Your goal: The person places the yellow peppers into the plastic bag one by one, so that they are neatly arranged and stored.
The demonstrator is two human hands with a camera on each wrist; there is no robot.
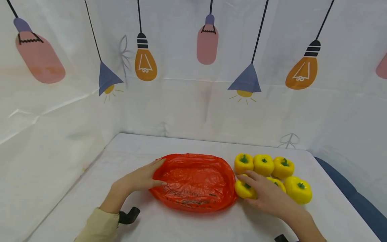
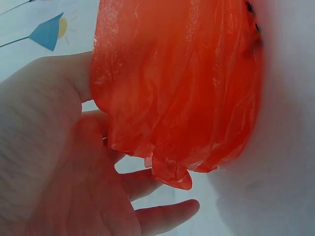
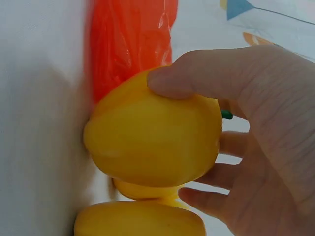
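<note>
A red plastic bag (image 1: pixel 193 181) stands spread open on the white table, its rim forming an oval and dark print showing low on it. At its left rim is my left hand (image 1: pixel 139 178), thumb and fingers spread and touching the edge; in the left wrist view the thumb (image 2: pixel 74 73) passes behind the bag's wall. My right hand (image 1: pixel 269 195) grips a yellow bell pepper (image 3: pixel 152 132), thumb across its near side and fingers behind. The green stem (image 3: pixel 226 114) shows beside the hand. This pepper is close beside the bag's right rim.
Several more yellow bell peppers, such as one at the front right (image 1: pixel 297 190), stand in two rows right of the bag. A dark blue chair (image 1: pixel 341 181) is past the table's right edge. A white sheet with printed lamps (image 1: pixel 187 107) hangs behind.
</note>
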